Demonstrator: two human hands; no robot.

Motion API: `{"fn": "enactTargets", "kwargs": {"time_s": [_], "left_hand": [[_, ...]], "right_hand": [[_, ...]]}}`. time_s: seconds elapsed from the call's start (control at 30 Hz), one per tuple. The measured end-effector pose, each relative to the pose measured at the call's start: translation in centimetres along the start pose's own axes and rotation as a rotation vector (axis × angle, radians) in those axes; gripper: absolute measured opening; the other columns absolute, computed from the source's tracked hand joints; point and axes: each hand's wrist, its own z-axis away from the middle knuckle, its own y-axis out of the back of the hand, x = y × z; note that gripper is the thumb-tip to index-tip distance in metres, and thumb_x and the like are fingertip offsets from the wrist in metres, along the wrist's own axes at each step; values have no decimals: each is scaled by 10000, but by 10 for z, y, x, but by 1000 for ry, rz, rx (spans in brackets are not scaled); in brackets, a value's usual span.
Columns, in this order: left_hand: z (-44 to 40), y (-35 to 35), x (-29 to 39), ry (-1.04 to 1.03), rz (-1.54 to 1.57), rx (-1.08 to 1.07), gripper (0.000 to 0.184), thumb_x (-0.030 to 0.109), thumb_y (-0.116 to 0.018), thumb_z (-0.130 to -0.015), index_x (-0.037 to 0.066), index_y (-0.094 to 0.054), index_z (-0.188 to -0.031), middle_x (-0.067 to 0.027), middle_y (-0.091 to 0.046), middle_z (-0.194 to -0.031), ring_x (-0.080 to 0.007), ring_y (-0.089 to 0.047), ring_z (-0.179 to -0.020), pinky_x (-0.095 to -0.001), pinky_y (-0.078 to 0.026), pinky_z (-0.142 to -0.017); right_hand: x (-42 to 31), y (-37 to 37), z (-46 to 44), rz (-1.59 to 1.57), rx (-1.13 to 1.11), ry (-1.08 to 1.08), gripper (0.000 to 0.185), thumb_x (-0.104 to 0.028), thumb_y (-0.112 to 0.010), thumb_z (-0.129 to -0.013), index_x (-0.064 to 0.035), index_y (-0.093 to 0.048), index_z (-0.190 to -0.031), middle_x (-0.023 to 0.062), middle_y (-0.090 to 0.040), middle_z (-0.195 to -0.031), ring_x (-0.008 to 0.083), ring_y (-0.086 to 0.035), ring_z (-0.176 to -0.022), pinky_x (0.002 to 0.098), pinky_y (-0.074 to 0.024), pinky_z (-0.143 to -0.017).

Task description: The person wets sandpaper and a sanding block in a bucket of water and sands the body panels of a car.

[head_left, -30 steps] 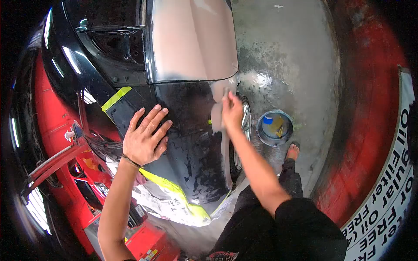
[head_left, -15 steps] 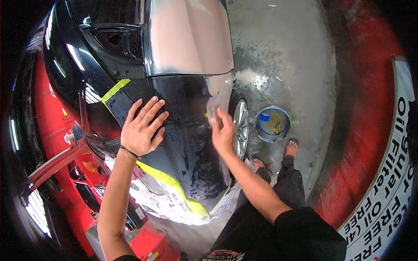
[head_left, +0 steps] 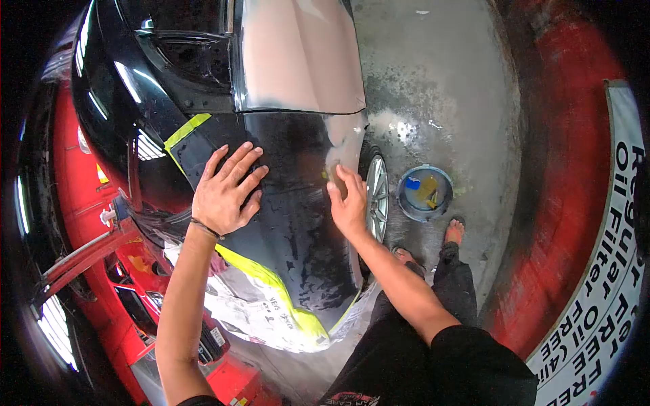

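My left hand (head_left: 229,191) lies with its fingers spread on the wet, dark fender (head_left: 284,196) of a black car. My right hand (head_left: 350,201) is at the fender's outer edge, above the wheel (head_left: 378,199), with fingers and thumb bent toward the panel. Its fingertips meet at a pale, greyish patch (head_left: 335,162). Whatever they press there, if anything, is too indistinct to name. Yellow-green tape (head_left: 188,132) borders the fender near my left hand. More of this tape (head_left: 257,271) runs along the front, holding printed masking paper (head_left: 244,304).
Behind the fender is a door (head_left: 291,61) with a large beige-pink area. A round basin (head_left: 424,215) on the wet floor holds water, a blue piece and yellowish pieces. My feet (head_left: 453,231) are close to it. A lettered banner (head_left: 602,237) hangs at right; red vehicle parts (head_left: 135,271) are at left.
My right hand, blurred half a second ago, shows sharply now at nearly the same place on the fender's edge. My left hand stays on the panel. The view has shifted slightly.
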Motion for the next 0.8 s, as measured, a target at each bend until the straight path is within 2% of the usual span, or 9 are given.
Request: {"fn": "enactTargets", "kwargs": {"time_s": [0.2, 0.3, 0.4, 0.47, 0.53, 0.63, 0.73, 0.8], "left_hand": [[0, 0, 0, -11, -9, 18, 474, 215, -749, -875, 141, -723, -1343, -106, -612, -1596, -289, -506, -1559, -573, -306, -1314], [1, -1, 0, -9, -6, 18, 471, 217, -747, -877, 143, -726, -1342, -104, -611, -1597, -291, -502, -1563, -575, -303, -1316], [2, -1, 0, -11, -8, 23, 471, 221, -746, -881, 143, -728, -1346, -103, -612, -1597, -292, -500, -1564, -575, -303, -1316], [2, -1, -1, -14, -13, 30, 473, 221, -747, -882, 142, -727, -1348, -102, -610, -1598, -292, -499, -1565, -574, -303, -1316], [1, 1, 0, -17, -14, 29, 474, 220, -747, -882, 142, -726, -1349, -101, -608, -1602, -292, -498, -1565, -573, -301, -1317], [2, 0, 0, -11, -13, 21, 476, 219, -747, -882, 141, -724, -1350, -99, -603, -1608, -291, -495, -1566, -571, -300, -1318], [2, -1, -1, -10, -6, 28, 479, 219, -749, -879, 139, -722, -1350, -98, -600, -1611, -288, -494, -1567, -570, -303, -1315], [3, -1, -1, -8, -10, 27, 477, 220, -751, -878, 138, -724, -1347, -97, -602, -1609, -286, -494, -1568, -570, -306, -1313]], "right_hand": [[-13, -30, -103, -69, 30, 27, 408, -157, -733, -1018, -21, -678, -1399, 208, -717, -1249, 425, -655, -1172, 511, -481, -1071], [-16, -10, -60, 30, -83, -8, 434, -175, -742, -1022, -16, -682, -1421, 190, -723, -1356, 397, -659, -1273, 482, -490, -1115], [-15, 3, 0, 37, -49, 72, 441, -195, -742, -1033, -11, -671, -1427, 195, -717, -1386, 400, -658, -1280, 487, -482, -1119], [-12, -1, -6, 19, -39, 61, 431, -188, -738, -1031, -8, -671, -1416, 199, -717, -1362, 412, -657, -1266, 493, -483, -1107], [-19, -12, -56, 4, -66, -16, 422, -174, -727, -1026, -9, -667, -1410, 204, -716, -1324, 433, -653, -1243, 504, -486, -1087], [-8, -31, -110, -42, 28, 167, 419, -154, -723, -1024, -22, -665, -1418, 195, -719, -1303, 434, -655, -1221, 515, -488, -1094], [-8, -10, -65, 27, -85, 80, 424, -136, -734, -1013, -23, -670, -1417, 190, -713, -1336, 432, -659, -1232, 510, -483, -1112], [-7, -3, -27, 53, -61, 117, 436, -157, -724, -1027, -21, -667, -1437, 196, -703, -1389, 427, -659, -1269, 496, -467, -1155]]}}
